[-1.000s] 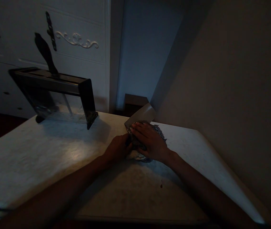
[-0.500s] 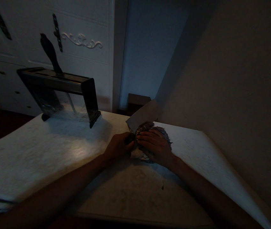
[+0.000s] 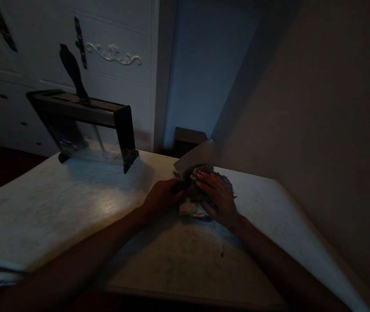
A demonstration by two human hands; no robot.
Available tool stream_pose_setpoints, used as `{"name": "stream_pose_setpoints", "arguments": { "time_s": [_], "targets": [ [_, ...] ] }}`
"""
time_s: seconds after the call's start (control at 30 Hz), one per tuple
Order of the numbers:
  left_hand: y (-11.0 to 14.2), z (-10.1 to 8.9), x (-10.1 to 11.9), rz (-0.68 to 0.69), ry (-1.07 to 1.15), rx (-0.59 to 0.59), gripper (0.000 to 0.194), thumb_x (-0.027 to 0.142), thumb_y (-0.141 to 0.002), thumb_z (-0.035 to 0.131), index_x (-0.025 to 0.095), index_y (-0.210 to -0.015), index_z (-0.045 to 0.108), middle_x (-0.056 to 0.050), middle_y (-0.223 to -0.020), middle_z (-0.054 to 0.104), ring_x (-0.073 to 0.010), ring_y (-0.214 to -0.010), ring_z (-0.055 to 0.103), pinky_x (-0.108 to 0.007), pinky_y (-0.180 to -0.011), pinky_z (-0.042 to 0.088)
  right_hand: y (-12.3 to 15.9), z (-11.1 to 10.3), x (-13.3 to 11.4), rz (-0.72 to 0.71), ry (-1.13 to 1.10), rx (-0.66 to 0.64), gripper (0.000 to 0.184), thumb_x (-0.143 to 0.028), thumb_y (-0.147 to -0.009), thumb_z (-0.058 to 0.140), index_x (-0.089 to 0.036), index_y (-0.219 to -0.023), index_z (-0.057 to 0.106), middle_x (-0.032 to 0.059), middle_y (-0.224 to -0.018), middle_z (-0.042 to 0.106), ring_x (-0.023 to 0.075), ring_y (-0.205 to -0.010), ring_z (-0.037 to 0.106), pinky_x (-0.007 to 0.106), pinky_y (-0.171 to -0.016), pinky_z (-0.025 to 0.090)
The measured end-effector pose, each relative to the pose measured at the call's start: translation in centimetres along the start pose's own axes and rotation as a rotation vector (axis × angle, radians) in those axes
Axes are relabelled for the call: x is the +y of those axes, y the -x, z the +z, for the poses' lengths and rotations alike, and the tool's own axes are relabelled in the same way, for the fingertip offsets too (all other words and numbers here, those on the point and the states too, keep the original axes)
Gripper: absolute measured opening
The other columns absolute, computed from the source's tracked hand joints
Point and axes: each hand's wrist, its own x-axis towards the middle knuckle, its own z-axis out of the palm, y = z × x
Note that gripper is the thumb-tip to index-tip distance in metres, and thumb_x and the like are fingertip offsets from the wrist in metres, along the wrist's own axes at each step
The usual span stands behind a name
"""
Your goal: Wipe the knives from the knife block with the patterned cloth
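My left hand (image 3: 160,197) is closed around the black handle of a cleaver (image 3: 196,157). Its broad pale blade points away from me and to the right, over the table's far edge. Bunched against the blade is a grey shaggy cloth (image 3: 225,184), which also shows a light, yellowish part near me. My right hand (image 3: 219,201) lies over the cloth with bent fingers, gripping it against the blade's side. The lower part of the blade is hidden behind the cloth. Dim light hides the fine detail.
A black knife block (image 3: 90,106) with clear sides stands at the left back of the pale table (image 3: 113,190), one black-handled tool upright in it. Behind are a white cupboard (image 3: 116,26) and a small dark box (image 3: 189,135). A wall (image 3: 318,108) rises on the right.
My right hand has slid a little to the right, away from my left hand, and more of the cloth shows between them. The left hand keeps its hold on the cleaver.
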Motion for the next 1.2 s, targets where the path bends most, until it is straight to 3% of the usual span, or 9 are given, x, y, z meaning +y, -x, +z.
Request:
{"name": "stream_pose_setpoints", "arguments": {
  "time_s": [0.2,0.33,0.67,0.83,0.93,1.07,1.2],
  "targets": [
    [0.2,-0.2,0.6,0.018,-0.213,-0.105,0.029,0.034,-0.089,0.053,0.017,-0.109,0.067,-0.011,-0.098,0.074,-0.0243,-0.086,0.069,-0.031,-0.072,0.047,0.0,-0.1,-0.5,0.031,-0.065,0.054,0.069,-0.011,-0.086,0.057,-0.026,-0.149,0.032,0.0127,-0.145,0.051,0.0258,-0.135,0.047,0.049,-0.107,0.047],
    [0.5,-0.5,1.1,0.001,-0.317,-0.141,0.032,0.036,-0.091,0.05,0.018,-0.113,0.065,-0.011,-0.101,0.074,-0.0267,-0.087,0.07,-0.033,-0.072,0.048,-0.3,0.0,-0.9,-0.033,-0.086,0.059,0.071,-0.007,-0.086,0.055,-0.027,-0.15,0.029,0.0119,-0.145,0.051,0.0243,-0.135,0.048,0.048,-0.106,0.048],
    [0.7,-0.5,1.6,0.035,-0.347,-0.16,0.031,0.032,-0.094,0.044,0.017,-0.116,0.061,-0.013,-0.106,0.073,-0.0286,-0.091,0.07,-0.036,-0.075,0.05,-1.6,0.0,-0.8,-0.174,-0.024,0.01,0.063,-0.008,-0.091,0.049,-0.024,-0.148,0.03,0.0132,-0.139,0.056,0.0216,-0.136,0.046,0.047,-0.108,0.047],
    [0.7,-0.5,1.4,0.053,-0.348,-0.166,0.03,0.034,-0.092,0.049,0.019,-0.114,0.063,-0.012,-0.104,0.073,-0.0279,-0.09,0.07,-0.034,-0.074,0.049,-1.4,-0.7,-0.4,-0.078,0.001,-0.118,0.068,-0.033,-0.091,0.055,-0.019,-0.151,0.025,0.0185,-0.149,0.044,0.0303,-0.141,0.039,0.06,-0.113,0.034],
    [0.7,-0.4,1.3,0.052,-0.34,-0.163,0.029,0.035,-0.092,0.05,0.019,-0.112,0.063,-0.011,-0.103,0.074,-0.0276,-0.09,0.07,-0.034,-0.074,0.05,-1.4,-0.6,-0.7,0.005,0.012,-0.139,0.08,-0.048,-0.09,0.056,-0.016,-0.154,0.019,0.0206,-0.153,0.037,0.0333,-0.144,0.032,0.062,-0.113,0.031],
    [0.7,-0.1,1.2,0.058,-0.327,-0.161,0.031,0.038,-0.094,0.046,0.018,-0.111,0.062,-0.014,-0.104,0.073,-0.0284,-0.088,0.07,-0.036,-0.075,0.051,-1.5,0.3,-1.0,0.13,0.07,-0.085,0.078,-0.036,-0.096,0.049,-0.016,-0.156,0.005,0.0185,-0.157,0.031,0.0316,-0.145,0.03,0.058,-0.113,0.037],
    [0.8,0.2,1.2,0.074,-0.336,-0.162,0.032,0.037,-0.094,0.045,0.016,-0.113,0.06,-0.015,-0.104,0.072,-0.0283,-0.088,0.07,-0.038,-0.076,0.051,-1.6,0.9,-1.1,0.054,0.112,-0.06,0.073,-0.022,-0.095,0.05,-0.019,-0.156,0.01,0.0151,-0.154,0.036,0.0288,-0.142,0.035,0.052,-0.113,0.04]
  ]
}}
